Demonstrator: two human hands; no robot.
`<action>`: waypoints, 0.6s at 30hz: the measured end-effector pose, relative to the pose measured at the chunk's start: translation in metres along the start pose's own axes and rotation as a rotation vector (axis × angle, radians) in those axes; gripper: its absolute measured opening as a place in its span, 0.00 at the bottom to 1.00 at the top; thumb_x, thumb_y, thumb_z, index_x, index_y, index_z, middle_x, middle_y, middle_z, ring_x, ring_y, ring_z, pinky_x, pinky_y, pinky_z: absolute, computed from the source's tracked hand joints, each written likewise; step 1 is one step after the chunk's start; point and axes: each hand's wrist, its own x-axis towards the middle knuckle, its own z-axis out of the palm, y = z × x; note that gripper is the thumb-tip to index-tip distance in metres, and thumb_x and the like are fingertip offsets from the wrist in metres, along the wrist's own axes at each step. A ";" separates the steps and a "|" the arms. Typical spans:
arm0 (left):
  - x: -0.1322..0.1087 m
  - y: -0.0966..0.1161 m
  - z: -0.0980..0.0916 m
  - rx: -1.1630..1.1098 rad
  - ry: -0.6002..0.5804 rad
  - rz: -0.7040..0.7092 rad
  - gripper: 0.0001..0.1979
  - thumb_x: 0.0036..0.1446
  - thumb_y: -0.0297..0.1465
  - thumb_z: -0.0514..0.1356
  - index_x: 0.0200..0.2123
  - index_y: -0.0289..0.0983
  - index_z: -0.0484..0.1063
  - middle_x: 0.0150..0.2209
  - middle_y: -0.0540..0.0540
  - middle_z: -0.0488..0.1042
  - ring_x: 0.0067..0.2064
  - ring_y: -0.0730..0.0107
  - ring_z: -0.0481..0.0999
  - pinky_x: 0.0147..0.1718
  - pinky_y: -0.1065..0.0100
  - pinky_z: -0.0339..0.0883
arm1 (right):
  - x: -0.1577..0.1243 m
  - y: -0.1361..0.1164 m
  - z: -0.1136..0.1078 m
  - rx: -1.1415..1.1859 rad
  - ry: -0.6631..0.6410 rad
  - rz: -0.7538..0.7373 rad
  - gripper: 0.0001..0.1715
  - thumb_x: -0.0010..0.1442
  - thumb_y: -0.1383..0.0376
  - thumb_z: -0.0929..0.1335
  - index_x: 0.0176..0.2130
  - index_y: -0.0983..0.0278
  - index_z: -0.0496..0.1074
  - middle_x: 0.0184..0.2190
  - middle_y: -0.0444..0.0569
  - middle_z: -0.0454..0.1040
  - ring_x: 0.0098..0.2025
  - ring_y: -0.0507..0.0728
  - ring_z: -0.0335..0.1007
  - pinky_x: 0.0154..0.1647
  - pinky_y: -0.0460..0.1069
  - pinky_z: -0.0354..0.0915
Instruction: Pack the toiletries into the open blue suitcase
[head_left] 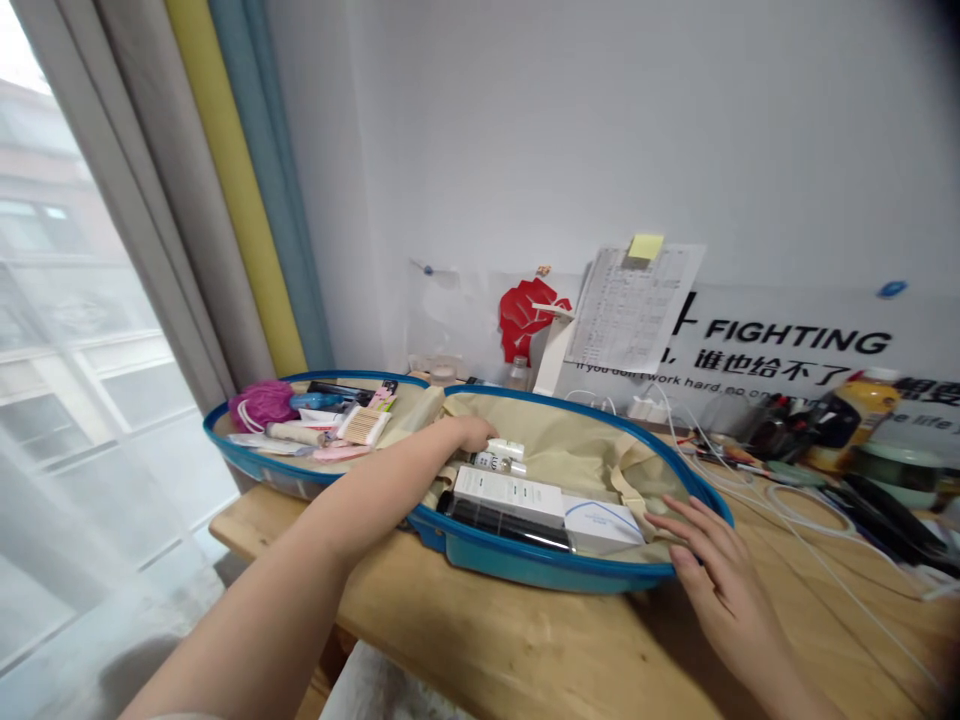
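An open blue suitcase (570, 572) with a beige lining lies across the table, both shells facing up. My left hand (474, 433) reaches into the right shell, fingers curled at the end of a small white bottle (508, 449); the fingertips are partly hidden. Just below it lies another small bottle with dark lettering (499, 463). Nearer me in this shell are a long white box (510, 493), a white box with a blue line (602, 523) and a black cylinder (510, 525). At the right rim, by a beige strap (626, 478), my right hand (709, 555) has its fingers spread, holding nothing.
The left shell holds a purple pouch (262, 405), a blue item (315, 401) and a pack of cotton swabs (364, 426). Behind stands a white lamp (553, 350). White cables (810, 505), an orange-yellow bottle (855, 415) and a green container (896, 470) occupy the right of the wooden table (525, 640).
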 end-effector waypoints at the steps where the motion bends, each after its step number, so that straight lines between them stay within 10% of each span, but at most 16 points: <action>1: -0.001 0.001 0.000 -0.001 -0.002 0.000 0.21 0.53 0.28 0.55 0.51 0.44 0.71 0.53 0.47 0.74 0.51 0.62 0.74 0.48 0.66 0.66 | 0.000 0.001 0.001 0.000 0.002 0.000 0.26 0.63 0.49 0.56 0.44 0.58 0.75 0.51 0.52 0.71 0.59 0.65 0.61 0.56 0.65 0.62; 11: -0.034 -0.009 -0.038 -0.047 0.355 -0.132 0.24 0.62 0.37 0.49 0.61 0.44 0.59 0.63 0.50 0.61 0.63 0.70 0.58 0.61 0.71 0.49 | 0.000 0.004 0.002 0.005 0.021 -0.027 0.25 0.63 0.51 0.57 0.44 0.58 0.75 0.51 0.52 0.72 0.59 0.65 0.61 0.55 0.65 0.62; 18: -0.105 -0.084 -0.031 -0.076 0.407 -0.716 0.35 0.58 0.42 0.52 0.63 0.29 0.53 0.60 0.27 0.61 0.62 0.44 0.61 0.56 0.54 0.58 | 0.000 0.005 0.005 0.028 0.030 -0.012 0.27 0.62 0.48 0.56 0.43 0.58 0.75 0.50 0.52 0.72 0.59 0.65 0.61 0.56 0.65 0.61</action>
